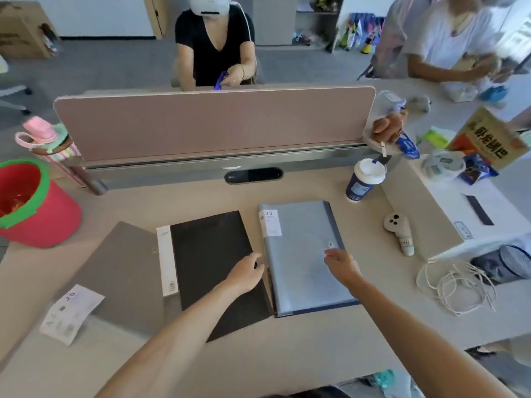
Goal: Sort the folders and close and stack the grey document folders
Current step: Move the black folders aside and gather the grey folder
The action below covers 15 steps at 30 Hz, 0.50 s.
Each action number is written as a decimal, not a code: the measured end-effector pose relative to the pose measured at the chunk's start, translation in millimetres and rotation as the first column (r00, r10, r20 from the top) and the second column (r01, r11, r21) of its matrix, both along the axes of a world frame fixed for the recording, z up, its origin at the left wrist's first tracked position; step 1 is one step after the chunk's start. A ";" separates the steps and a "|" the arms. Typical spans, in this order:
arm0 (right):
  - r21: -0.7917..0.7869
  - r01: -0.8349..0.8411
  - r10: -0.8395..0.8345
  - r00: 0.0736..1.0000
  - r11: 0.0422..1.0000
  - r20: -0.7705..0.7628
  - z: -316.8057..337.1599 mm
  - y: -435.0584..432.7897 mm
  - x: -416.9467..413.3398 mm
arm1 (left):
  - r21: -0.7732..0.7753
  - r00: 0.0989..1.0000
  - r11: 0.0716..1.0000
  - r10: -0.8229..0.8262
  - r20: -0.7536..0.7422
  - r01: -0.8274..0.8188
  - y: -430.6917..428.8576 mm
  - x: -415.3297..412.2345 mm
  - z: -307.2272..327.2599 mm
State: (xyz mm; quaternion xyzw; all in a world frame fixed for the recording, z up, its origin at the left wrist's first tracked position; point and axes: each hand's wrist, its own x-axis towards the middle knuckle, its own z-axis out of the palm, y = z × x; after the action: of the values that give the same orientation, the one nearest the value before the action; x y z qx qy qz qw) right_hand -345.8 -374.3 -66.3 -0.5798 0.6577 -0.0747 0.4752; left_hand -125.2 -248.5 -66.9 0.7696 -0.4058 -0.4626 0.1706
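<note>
Three folders lie side by side on the desk. A grey folder (120,271) with a white spine label lies at the left. A black folder (212,254) overlaps its right side. A blue-grey folder (298,277) marked "20" lies shut at the right. My left hand (247,272) hovers over the black folder's right edge, fingers loosely spread, holding nothing. Over the blue-grey folder, my right hand (342,265) is open with the fingers pointing left and nothing in it.
A paper slip (71,313) lies at the front left, a red bucket (34,202) at the far left. A coffee cup (363,179), a white controller (398,228) and a coiled white cable (457,285) sit at the right. A pink divider (212,122) backs the desk; people are beyond it.
</note>
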 end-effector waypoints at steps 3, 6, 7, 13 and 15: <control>0.018 -0.001 0.001 1.000 1.000 -0.017 -7.8 -21.0 -25.9 | 0.052 0.994 0.996 0.079 -0.078 -0.075 -19.9 -23.3 3.5; 0.046 -0.041 0.042 0.999 0.998 -0.020 -16.5 -41.6 -39.3 | 0.131 0.961 0.979 0.182 -0.208 -0.157 -34.4 -41.0 -0.8; 0.057 -0.075 0.076 0.997 0.996 -0.016 -19.2 -47.4 -42.0 | 0.146 0.936 0.969 0.234 -0.263 -0.201 -38.0 -46.5 -3.1; 0.063 -0.175 0.173 0.984 0.983 0.032 -24.2 -62.3 -58.9 | 0.131 0.687 0.770 0.622 -0.375 -0.625 -45.1 -59.1 -5.8; 0.065 -0.198 0.195 0.980 0.978 0.045 -25.6 -67.8 -63.3 | 0.164 0.560 0.682 0.694 -0.452 -0.713 -46.0 -62.6 -8.7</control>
State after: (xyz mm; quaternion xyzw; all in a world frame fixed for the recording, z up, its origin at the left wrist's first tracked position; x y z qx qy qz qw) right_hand -409.2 -442.1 -91.9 -0.6237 0.5899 -0.0159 0.5125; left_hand -187.8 -294.5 -75.5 0.7236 -0.0181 -0.5232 0.4499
